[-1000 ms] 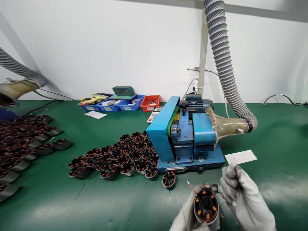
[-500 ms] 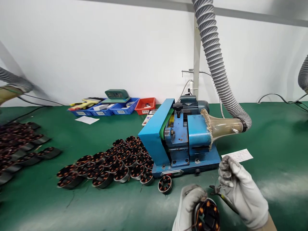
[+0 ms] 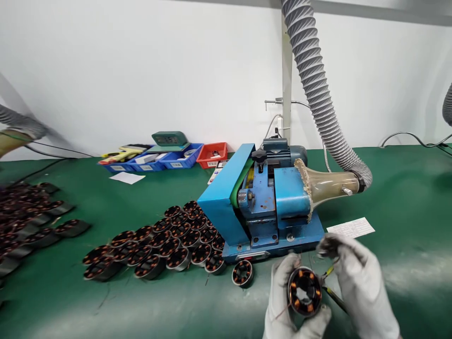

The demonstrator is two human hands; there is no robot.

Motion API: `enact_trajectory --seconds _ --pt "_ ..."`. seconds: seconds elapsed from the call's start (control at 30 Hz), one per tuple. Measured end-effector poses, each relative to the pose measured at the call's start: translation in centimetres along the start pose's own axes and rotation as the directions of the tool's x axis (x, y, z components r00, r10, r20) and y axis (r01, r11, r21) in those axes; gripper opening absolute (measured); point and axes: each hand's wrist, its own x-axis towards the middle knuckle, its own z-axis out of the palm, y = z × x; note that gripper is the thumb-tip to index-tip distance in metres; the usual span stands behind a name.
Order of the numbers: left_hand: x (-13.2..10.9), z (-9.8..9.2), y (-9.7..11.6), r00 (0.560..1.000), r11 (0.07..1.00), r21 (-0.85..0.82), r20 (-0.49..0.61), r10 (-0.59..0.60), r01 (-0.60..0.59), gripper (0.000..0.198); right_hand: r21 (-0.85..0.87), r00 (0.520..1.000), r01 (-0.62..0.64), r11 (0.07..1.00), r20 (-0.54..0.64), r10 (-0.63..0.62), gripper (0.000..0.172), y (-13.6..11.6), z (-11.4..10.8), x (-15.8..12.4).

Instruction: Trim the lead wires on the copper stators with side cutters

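A ring-shaped motor stator (image 3: 290, 293) with copper windings and a pale metal rim is gripped in my left hand (image 3: 278, 306), which wears a white glove. Its open centre faces me, and a thin wire trails off its lower left. My right hand (image 3: 360, 282), also gloved, is raised just right of the stator with its fingers curled together and the tips darkened. Whatever those fingers may pinch is too small or blurred to make out. Between the hands, nippers (image 3: 334, 297) with yellow-green and dark handles show partly, their jaws largely behind the stator.
A blue belt grinding machine (image 3: 226, 188) with a grey extraction hose (image 3: 318, 89) stands ahead. One loose stator (image 3: 243, 273) sits before it; several more (image 3: 178, 258) are grouped to its left. A paper slip (image 3: 351, 228) lies right; blue bins (image 3: 180, 162) and a red bin (image 3: 212, 155) stand behind.
My left hand has raised the stator and turned its face toward me. My right hand has shifted slightly, its fingers now curling toward the stator. The nippers look nearly unmoved.
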Motion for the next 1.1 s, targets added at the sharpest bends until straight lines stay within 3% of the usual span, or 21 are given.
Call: enact_trajectory --seconds 0.07,0.13,0.27,0.53,0.8,0.93,1.0,1.1 --pt "0.8 0.7 -1.3 0.996 0.992 -0.110 -0.057 -0.075 0.068 0.055 -0.163 0.992 -0.029 0.986 0.114 0.048 0.057 2.0 0.5 -1.0" --pt "1.8 1.4 -2.4 0.978 0.962 -0.239 -0.126 -0.165 0.131 0.050 -0.286 0.994 -0.035 0.958 0.093 0.064 0.067 3.8 1.3 -1.6" --pt "4.0 2.3 -3.5 0.921 0.865 -0.443 -0.183 -0.345 0.236 0.044 -0.450 1.000 -0.030 0.893 -0.012 0.027 0.054 5.3 2.6 -0.4" --pt "6.8 3.6 -2.6 0.905 0.820 -0.520 -0.186 -0.382 0.239 0.043 -0.530 1.000 0.014 0.848 0.010 -0.010 0.041 4.7 3.5 2.4" --pt "6.7 2.8 -3.6 0.933 0.911 -0.354 -0.206 -0.295 0.210 0.042 -0.527 1.000 0.007 0.850 -0.008 -0.013 0.041 4.8 3.6 2.5" --pt "5.4 1.6 -4.0 0.945 0.947 -0.257 -0.212 -0.251 0.194 0.041 -0.518 0.999 -0.009 0.855 -0.047 -0.018 0.041 5.7 3.2 1.2" --pt "4.0 0.4 -4.0 0.955 0.965 -0.185 -0.195 -0.222 0.186 0.041 -0.446 0.997 -0.047 0.894 -0.080 0.013 0.046 6.3 2.8 -0.4" --pt "1.6 -1.8 -3.7 0.980 0.988 -0.035 -0.127 -0.151 0.147 0.027 -0.156 0.991 -0.136 0.978 -0.040 0.131 0.056 6.5 2.0 -3.0"
